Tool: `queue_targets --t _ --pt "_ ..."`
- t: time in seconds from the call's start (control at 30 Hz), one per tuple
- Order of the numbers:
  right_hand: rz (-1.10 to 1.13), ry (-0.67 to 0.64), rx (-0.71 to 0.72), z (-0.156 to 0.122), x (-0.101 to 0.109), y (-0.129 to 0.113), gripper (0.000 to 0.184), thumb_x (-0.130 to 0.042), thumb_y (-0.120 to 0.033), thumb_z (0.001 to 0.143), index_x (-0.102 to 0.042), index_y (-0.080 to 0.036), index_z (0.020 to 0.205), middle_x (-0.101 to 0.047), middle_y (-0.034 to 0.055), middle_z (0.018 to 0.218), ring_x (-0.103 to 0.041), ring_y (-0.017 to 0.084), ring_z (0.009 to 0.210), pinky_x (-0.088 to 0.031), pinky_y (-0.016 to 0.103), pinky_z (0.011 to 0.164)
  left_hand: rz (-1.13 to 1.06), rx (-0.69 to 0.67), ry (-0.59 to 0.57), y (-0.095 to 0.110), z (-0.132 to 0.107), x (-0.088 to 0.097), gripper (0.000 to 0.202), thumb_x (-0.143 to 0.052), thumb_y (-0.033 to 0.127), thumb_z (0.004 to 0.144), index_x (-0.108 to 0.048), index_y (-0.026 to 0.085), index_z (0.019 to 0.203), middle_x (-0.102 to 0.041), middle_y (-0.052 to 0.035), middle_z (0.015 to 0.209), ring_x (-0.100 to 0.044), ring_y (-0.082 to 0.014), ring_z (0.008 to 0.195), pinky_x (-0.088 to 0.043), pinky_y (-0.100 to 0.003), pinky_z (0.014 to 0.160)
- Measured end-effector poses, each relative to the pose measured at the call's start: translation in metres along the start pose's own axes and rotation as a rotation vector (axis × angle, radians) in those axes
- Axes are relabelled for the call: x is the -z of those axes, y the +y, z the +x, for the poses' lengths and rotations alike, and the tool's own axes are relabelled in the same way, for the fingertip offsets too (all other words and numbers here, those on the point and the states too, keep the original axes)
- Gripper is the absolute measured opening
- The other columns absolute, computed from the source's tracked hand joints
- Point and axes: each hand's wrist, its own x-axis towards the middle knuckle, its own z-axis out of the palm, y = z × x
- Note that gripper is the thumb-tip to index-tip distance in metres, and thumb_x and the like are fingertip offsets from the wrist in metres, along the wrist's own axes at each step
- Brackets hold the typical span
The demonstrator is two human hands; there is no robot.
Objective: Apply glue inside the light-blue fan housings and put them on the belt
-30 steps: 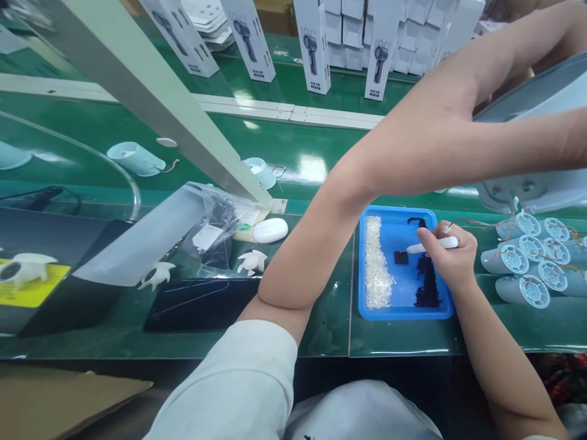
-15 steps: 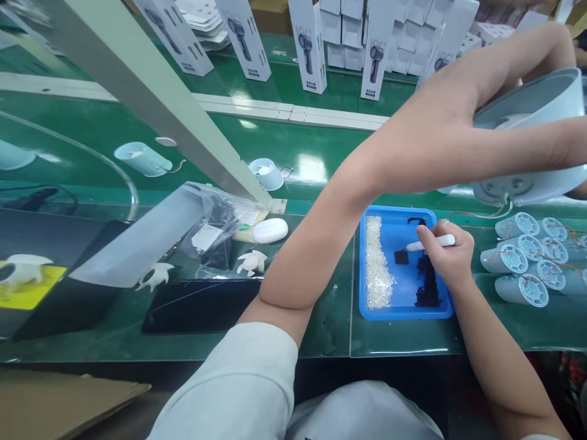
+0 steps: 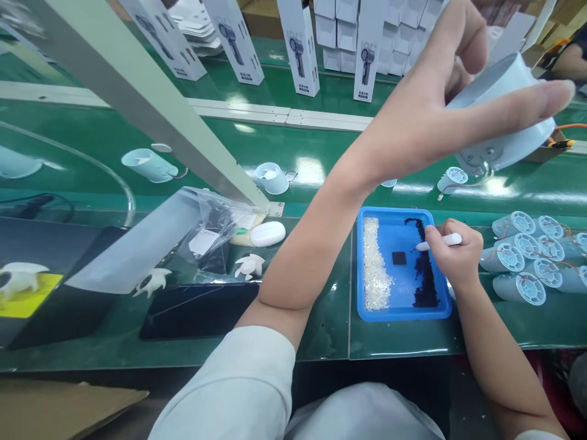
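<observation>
My left hand (image 3: pixel 431 116) is raised across the bench at the upper right, its fingers clasped round a pale blue fan housing (image 3: pixel 504 116) held tilted in the air. Lower down, my right hand (image 3: pixel 452 253) grips a white pen-like tool (image 3: pixel 438 242) whose tip points left over a blue tray (image 3: pixel 403 315). In that tray lie a strip of small clear bits (image 3: pixel 376 269), a line of small black bits (image 3: pixel 424 269) and one black square piece (image 3: pixel 398 258).
Several pale blue cylinders with fan grilles (image 3: pixel 523 256) lie right of the tray. White fan blades (image 3: pixel 247 266), a white oval part (image 3: pixel 268 233) and a plastic bag (image 3: pixel 211 232) sit at left. A slanted grey beam (image 3: pixel 137 91) crosses. White product boxes (image 3: pixel 298 43) stand behind.
My left hand has lifted and turned the fan housing upward and to the right. The tool in my right hand has shifted slightly right, off the black square.
</observation>
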Motion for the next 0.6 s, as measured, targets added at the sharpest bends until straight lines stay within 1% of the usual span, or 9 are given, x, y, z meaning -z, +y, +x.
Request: queue_targets --t 0.07,0.13,0.2,0.27,0.37,0.4,0.5,0.53,0.6 --pt "-0.006 0.002 -0.010 0.000 0.001 0.000 0.045 -0.061 -0.019 0.074 -0.024 -0.023 0.047 -0.033 -0.0056 0.045 -0.030 0.008 0.043 -0.027 0.027 0.046 0.090 -0.214 0.105 -0.008 0.004 0.005 0.035 -0.062 0.027 0.078 -0.027 0.026 0.074 -0.033 0.0025 0.082 -0.044 -0.0115 0.110 -0.033 -0.009 0.064" --pt "-0.008 -0.009 -0.010 0.000 0.001 0.000 0.045 -0.061 -0.019 0.074 -0.025 -0.023 0.047 -0.034 -0.0055 0.045 -0.030 0.008 0.043 -0.028 0.027 0.045 0.192 -0.301 0.126 -0.010 0.005 0.008 0.031 -0.054 0.026 0.082 -0.025 0.027 0.071 -0.031 0.0033 0.076 -0.046 -0.0091 0.102 -0.036 -0.010 0.067" --pt "-0.001 -0.016 -0.007 0.000 0.000 0.001 0.045 -0.061 -0.019 0.074 -0.025 -0.023 0.047 -0.034 -0.0055 0.045 -0.030 0.008 0.043 -0.027 0.027 0.045 0.267 -0.269 0.147 -0.007 0.004 0.007 0.025 -0.048 0.028 0.081 -0.026 0.027 0.069 -0.028 0.0053 0.074 -0.049 -0.0063 0.094 -0.037 -0.011 0.068" --pt "0.009 -0.018 -0.005 -0.001 -0.001 0.001 0.044 -0.061 -0.018 0.074 -0.025 -0.022 0.047 -0.034 -0.0058 0.044 -0.030 0.008 0.043 -0.027 0.027 0.045 0.315 -0.201 0.197 -0.001 0.002 0.002 0.016 -0.024 0.030 0.082 -0.028 0.024 0.068 -0.021 0.0058 0.075 -0.053 -0.0030 0.091 -0.037 -0.013 0.069" --pt "0.010 -0.015 0.002 -0.001 -0.002 0.003 0.044 -0.060 -0.017 0.073 -0.025 -0.022 0.047 -0.033 -0.0060 0.044 -0.030 0.007 0.043 -0.027 0.026 0.045 0.213 -0.111 0.281 0.008 0.002 -0.011 0.046 0.010 0.028 0.075 -0.033 0.015 0.067 -0.019 0.0043 0.075 -0.062 -0.0088 0.102 -0.036 -0.015 0.066" --pt "0.007 -0.015 0.007 -0.001 -0.002 0.003 0.045 -0.060 -0.017 0.073 -0.024 -0.022 0.047 -0.033 -0.0061 0.044 -0.029 0.007 0.043 -0.027 0.026 0.045 0.109 -0.083 0.364 0.011 0.002 -0.016 0.049 0.009 0.030 0.080 -0.035 0.014 0.066 -0.022 0.0045 0.073 -0.064 -0.0131 0.106 -0.037 -0.015 0.066" --pt "-0.004 -0.033 0.031 -0.001 -0.003 0.004 0.045 -0.059 -0.017 0.073 -0.022 -0.021 0.048 -0.031 -0.0065 0.044 -0.027 0.006 0.043 -0.025 0.026 0.045 -0.241 0.049 0.622 0.016 0.003 -0.025 0.044 -0.029 0.036 0.097 -0.039 0.013 0.061 -0.035 0.0024 0.063 -0.069 -0.0238 0.106 -0.047 -0.015 0.065" --pt "-0.010 -0.043 0.041 -0.001 -0.004 0.004 0.045 -0.059 -0.017 0.073 -0.022 -0.021 0.048 -0.030 -0.0065 0.044 -0.027 0.006 0.043 -0.025 0.025 0.045 -0.317 0.102 0.641 0.016 0.003 -0.025 0.042 -0.037 0.033 0.097 -0.040 0.013 0.061 -0.039 0.0013 0.063 -0.069 -0.0255 0.107 -0.050 -0.018 0.067" --pt "-0.019 -0.049 0.059 0.000 -0.004 0.003 0.044 -0.059 -0.018 0.073 -0.023 -0.021 0.048 -0.030 -0.0064 0.045 -0.027 0.006 0.043 -0.025 0.025 0.045 -0.382 0.148 0.556 0.014 0.003 -0.021 0.033 -0.054 0.025 0.093 -0.044 0.014 0.062 -0.046 -0.0003 0.067 -0.067 -0.0279 0.110 -0.056 -0.025 0.074"
